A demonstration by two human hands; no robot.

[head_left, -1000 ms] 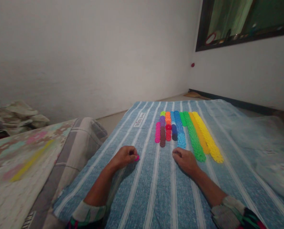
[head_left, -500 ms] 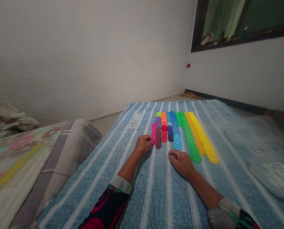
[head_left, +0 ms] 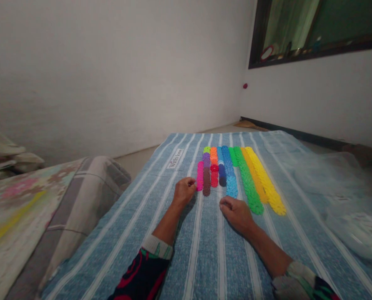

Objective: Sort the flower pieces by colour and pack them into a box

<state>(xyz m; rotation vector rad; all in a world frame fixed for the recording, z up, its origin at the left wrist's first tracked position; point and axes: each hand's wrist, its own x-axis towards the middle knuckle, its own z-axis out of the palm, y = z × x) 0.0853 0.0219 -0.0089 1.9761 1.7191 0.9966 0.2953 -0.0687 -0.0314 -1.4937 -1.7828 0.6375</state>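
Rows of overlapping small, flower-edged plastic discs lie on a striped blue cloth. My left hand [head_left: 185, 192] is at the near end of the pink row [head_left: 200, 176], thumb and fingers curled in a loose pinch. Whether its fingertips touch the last pink disc or hold anything is too small to make out. Beside it runs a purple and brown row [head_left: 206, 181]. My right hand [head_left: 237, 213] rests closed on the cloth, just below the light blue discs [head_left: 232, 187]; its curled fingers hide whatever is in them.
Further right lie a green row [head_left: 248, 187], an orange row [head_left: 258, 183] and a long yellow row [head_left: 267, 183]. Clear plastic bags [head_left: 358, 221] sit at the cloth's right side. A "With love" label [head_left: 175, 158] is left of the rows. A grey-checked fabric edge [head_left: 89, 200] stands at left.
My left hand has drawn back slightly to the left, so the near end of the pink row shows more fully. The right hand stays in place. The view has shifted a little.
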